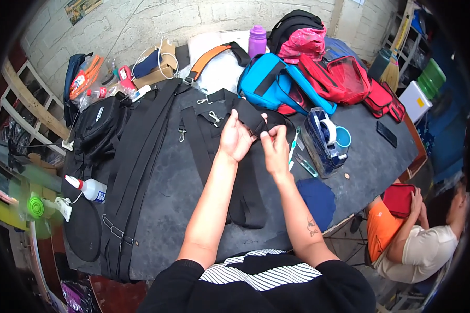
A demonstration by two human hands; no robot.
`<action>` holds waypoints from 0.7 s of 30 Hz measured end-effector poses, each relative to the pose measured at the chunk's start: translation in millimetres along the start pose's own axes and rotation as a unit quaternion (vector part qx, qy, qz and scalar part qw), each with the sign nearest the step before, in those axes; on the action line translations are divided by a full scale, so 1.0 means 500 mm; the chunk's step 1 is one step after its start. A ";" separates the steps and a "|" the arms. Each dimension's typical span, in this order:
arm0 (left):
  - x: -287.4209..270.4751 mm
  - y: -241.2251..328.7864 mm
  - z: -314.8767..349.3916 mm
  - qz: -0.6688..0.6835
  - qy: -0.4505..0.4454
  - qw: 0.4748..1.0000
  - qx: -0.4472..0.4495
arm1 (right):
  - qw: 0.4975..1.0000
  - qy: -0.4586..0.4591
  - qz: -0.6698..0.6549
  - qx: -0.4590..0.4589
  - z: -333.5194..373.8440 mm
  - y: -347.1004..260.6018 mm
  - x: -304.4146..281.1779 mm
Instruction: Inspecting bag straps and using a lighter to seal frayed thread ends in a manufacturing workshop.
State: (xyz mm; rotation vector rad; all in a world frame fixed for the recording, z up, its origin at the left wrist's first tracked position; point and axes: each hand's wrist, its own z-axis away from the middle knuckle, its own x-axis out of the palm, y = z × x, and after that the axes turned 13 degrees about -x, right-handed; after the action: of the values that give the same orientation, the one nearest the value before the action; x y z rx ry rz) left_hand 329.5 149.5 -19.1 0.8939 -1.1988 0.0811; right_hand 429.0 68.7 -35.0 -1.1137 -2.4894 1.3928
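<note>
A wide black webbing strap (249,117) is stretched between my hands above the middle of the table. My left hand (235,139) is turned palm up, its fingers curled round the strap. With thumb and fingers pinched, my right hand (274,147) grips the strap close to its edge; the fingertips are partly hidden. More of the black webbing (247,201) hangs or lies folded beneath my forearms. Just left of my left hand, a metal snap hook (214,118) rests on black straps. A bundle of long black straps (143,143) with metal slide buckles runs down the table's left side.
Right of my hands stand a tape dispenser (325,143), small scissors (307,166) and dark blue cloth (316,203). Blue (263,78) and red bags (339,78) and a purple bottle (257,41) line the back. A phone (386,134) lies right. Another person (420,245) sits beyond the right edge.
</note>
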 end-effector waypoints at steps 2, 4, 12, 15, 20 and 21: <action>-0.004 0.007 0.002 -0.009 -0.001 1.000 -0.003 | 0.999 0.004 0.024 -0.028 0.011 0.012 0.004; -0.002 0.016 0.008 0.001 -0.019 1.000 -0.008 | 0.997 0.008 0.047 -0.057 0.011 0.019 0.003; -0.001 0.012 0.011 0.006 -0.034 0.999 0.008 | 0.996 0.002 0.074 -0.044 0.003 -0.022 -0.003; 0.000 0.003 0.005 0.034 -0.047 0.998 0.009 | 0.993 0.007 0.104 -0.049 0.003 -0.028 0.010; 0.001 -0.002 0.009 0.015 -0.053 0.998 0.016 | 0.987 -0.022 0.147 -0.058 0.001 -0.032 0.017; 0.002 -0.002 0.009 0.019 -0.062 0.998 0.012 | 0.987 -0.022 0.147 -0.058 0.002 -0.031 0.018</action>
State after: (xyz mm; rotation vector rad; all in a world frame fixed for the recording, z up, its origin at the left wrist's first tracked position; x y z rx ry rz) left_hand 326.6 145.7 -18.5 0.9067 -1.3329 0.0717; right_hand 413.5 68.6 -25.9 -1.5439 -2.5462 1.3630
